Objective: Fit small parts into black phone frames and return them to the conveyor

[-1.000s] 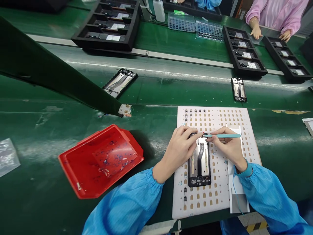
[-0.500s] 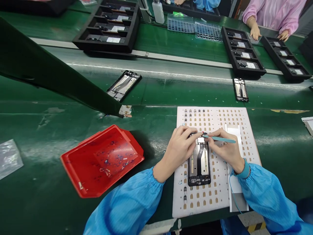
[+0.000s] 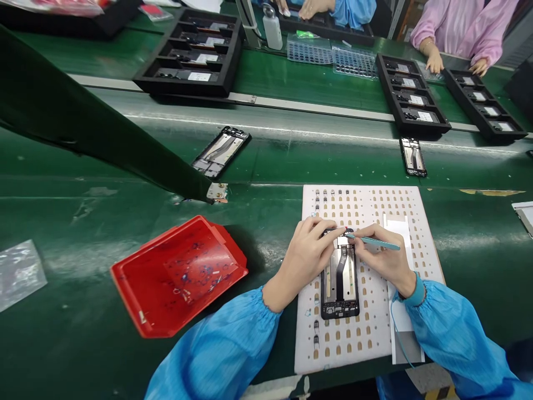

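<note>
A black phone frame (image 3: pixel 350 312) with a silvery inside and a dark flex cable lies on a white perforated board (image 3: pixel 345 361). My left hand (image 3: pixel 302 258) holds its upper left side, the index finger reaching across the top edge. In my right hand (image 3: pixel 387 258) is a pair of teal tweezers (image 3: pixel 378 243), pinched between thumb and fingers. Their tips meet the frame's top end, close to my left fingertip; a tiny red spot shows there. Whatever is at the tips is too small to make out. A blue wrist strap (image 3: pixel 416 291) circles my right wrist.
A red bin (image 3: pixel 125 278) with small scraps stands left. Two more phone frames (image 3: pixel 222 153) (image 3: pixel 413 157) lie beyond the board. Black divided trays (image 3: pixel 225 83) (image 3: pixel 420 130) sit at the back, near co-workers' hands (image 3: pixel 434 62). A dark green bar (image 3: pixel 125 139) slants in from the left.
The whole view has shifted slightly, so the scene sits a little lower. Both hands, the tweezers and the phone frame keep nearly the same places relative to each other.
</note>
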